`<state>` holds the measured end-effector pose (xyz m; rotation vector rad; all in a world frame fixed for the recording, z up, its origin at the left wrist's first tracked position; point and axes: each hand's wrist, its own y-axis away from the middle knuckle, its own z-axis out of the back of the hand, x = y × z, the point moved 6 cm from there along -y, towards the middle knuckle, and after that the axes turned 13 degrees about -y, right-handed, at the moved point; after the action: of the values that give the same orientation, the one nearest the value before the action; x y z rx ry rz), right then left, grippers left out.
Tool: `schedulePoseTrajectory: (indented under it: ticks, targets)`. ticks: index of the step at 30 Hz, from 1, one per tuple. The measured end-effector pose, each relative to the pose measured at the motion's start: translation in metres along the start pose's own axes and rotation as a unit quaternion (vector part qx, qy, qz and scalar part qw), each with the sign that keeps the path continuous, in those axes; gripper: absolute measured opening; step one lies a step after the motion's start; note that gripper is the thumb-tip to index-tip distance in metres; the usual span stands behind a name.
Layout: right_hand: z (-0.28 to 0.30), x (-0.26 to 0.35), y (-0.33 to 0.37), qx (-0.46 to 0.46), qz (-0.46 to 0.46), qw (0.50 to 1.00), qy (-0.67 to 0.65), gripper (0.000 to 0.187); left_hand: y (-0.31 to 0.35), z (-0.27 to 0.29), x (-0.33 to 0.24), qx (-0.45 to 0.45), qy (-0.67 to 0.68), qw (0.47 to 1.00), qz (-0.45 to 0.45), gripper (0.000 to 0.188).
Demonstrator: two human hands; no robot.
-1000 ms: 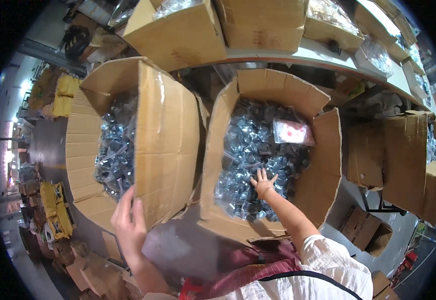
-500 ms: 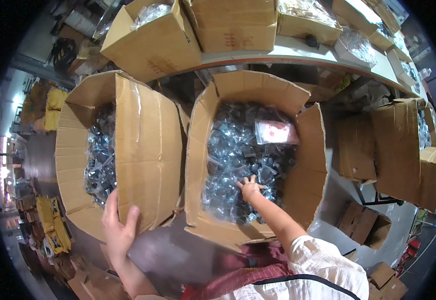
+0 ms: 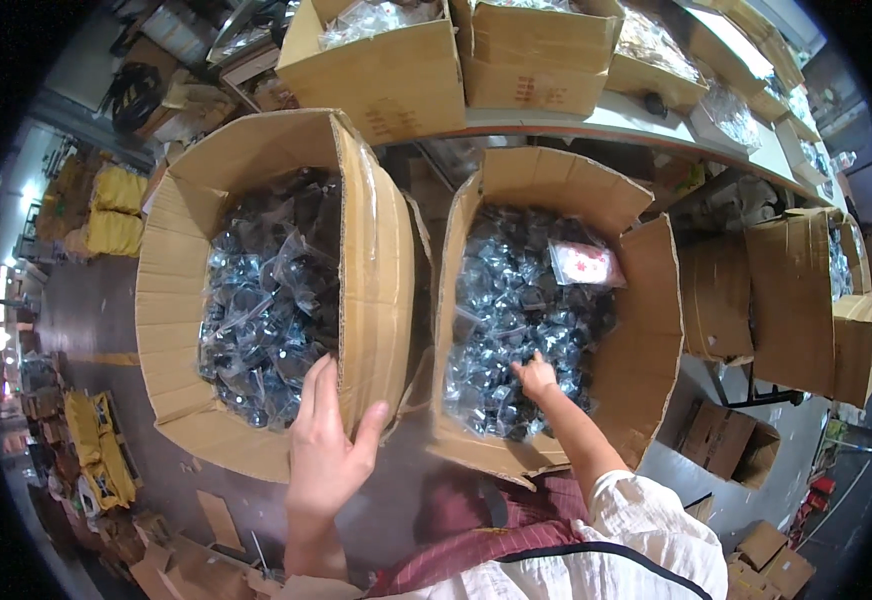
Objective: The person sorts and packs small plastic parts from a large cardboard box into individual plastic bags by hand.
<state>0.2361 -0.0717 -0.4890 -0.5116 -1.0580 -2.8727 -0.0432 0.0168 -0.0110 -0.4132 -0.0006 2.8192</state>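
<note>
A tall cardboard box [image 3: 171,330] stands at the left, filled with small clear plastic bags [image 3: 256,330] holding dark pieces I cannot make out. My left hand [image 3: 331,445] is on its right wall near the front corner, fingers inside the rim and thumb outside. At the centre right a second cardboard box [image 3: 646,330] holds similar clear bags [image 3: 501,310]. My right hand [image 3: 536,378] reaches into it and touches the bags, with the index finger and thumb apart. Its other fingers are partly hidden. A white packet with red print [image 3: 586,265] rests on top of those bags.
Behind both boxes runs a long bench [image 3: 556,122] bearing several cartons [image 3: 376,85]. More cardboard boxes [image 3: 796,300] stand at the right. An open carton [image 3: 731,440] is on the floor there. Yellow sacks [image 3: 106,450] lie far left.
My view has shifted, and more of the left box's inside shows. My left hand stays at that box's rim. In the other box, my right hand's spread fingers have drawn in among the bags.
</note>
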Motion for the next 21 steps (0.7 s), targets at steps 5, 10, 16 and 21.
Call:
schedulePoseTrajectory:
  ticks: [5,10,16,21]
  targets:
    - [0.038,-0.014,0.002,-0.075,0.002,0.995,-0.064,0.033,-0.007,0.004,-0.001,-0.006,0.05,0.999,0.014,0.06]
    - [0.109,-0.063,0.066,-0.237,-0.118,0.921,-0.286,0.027,-0.006,0.005,-0.003,-0.03,0.031,0.999,-0.02,0.059]
    - [0.188,-0.041,0.155,-0.177,-0.005,0.64,-0.748,0.023,0.001,0.015,-0.012,-0.113,-0.058,0.991,-0.051,0.054]
    - [0.284,0.047,0.248,-0.126,0.09,0.564,-0.811,0.039,0.026,0.033,-0.063,-0.23,-0.083,0.956,-0.163,0.029]
